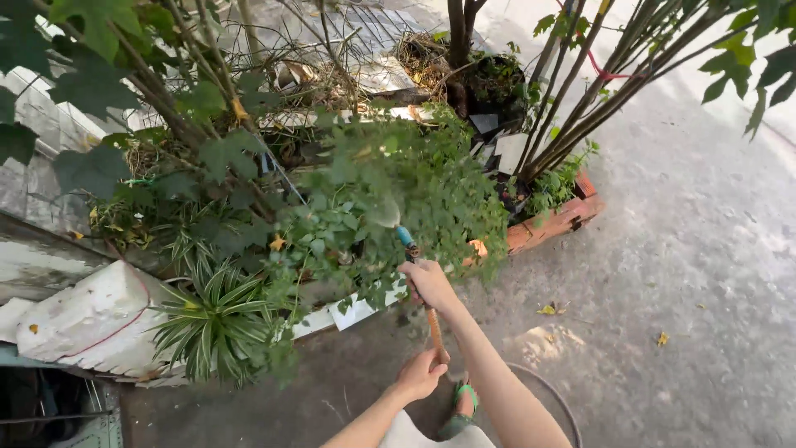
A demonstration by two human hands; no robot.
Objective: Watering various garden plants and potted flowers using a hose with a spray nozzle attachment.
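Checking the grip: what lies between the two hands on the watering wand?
In the head view, only a bare stretch of orange wand handle between right hand and left hand.

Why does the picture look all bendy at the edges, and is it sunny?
Head view: a wide lens curves the edges, so the white foam block looks bowed. The light is soft, with faint shadows on the concrete ground. The right hand and left hand look sharp; the spray blurs.
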